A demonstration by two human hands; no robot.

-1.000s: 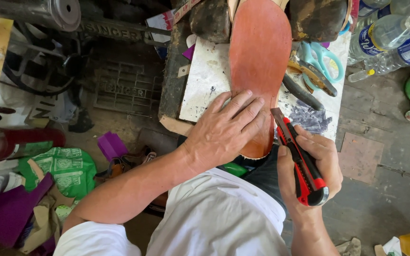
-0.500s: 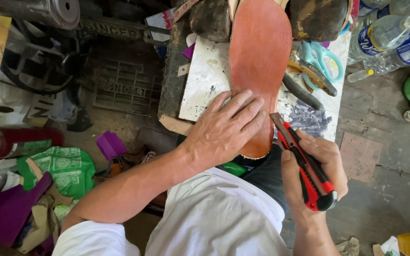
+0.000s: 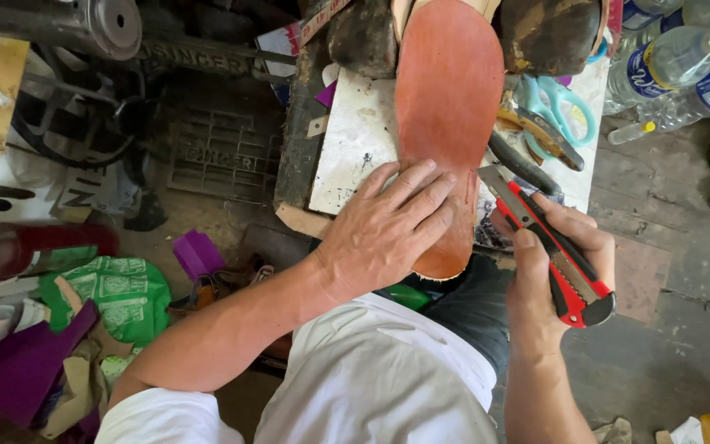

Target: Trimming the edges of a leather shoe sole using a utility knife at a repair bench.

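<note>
A reddish-brown leather sole piece (image 3: 449, 90) lies lengthwise on a white work board (image 3: 355, 140). My left hand (image 3: 388, 230) presses flat on the near end of the sole, fingers spread. My right hand (image 3: 556, 279) grips a red and black utility knife (image 3: 548, 251). Its blade tip touches the sole's right edge, next to my left fingertips.
Teal-handled scissors (image 3: 556, 107) and other tools lie right of the sole. Plastic bottles (image 3: 684, 70) stand at the top right. A black treadle sewing machine frame (image 3: 149, 99) is on the left, with a green bag (image 3: 117, 292) and purple scraps (image 3: 199, 251) on the floor.
My right hand has drawn the knife slightly toward me along the sole's right edge. My left hand stays pressed on the sole.
</note>
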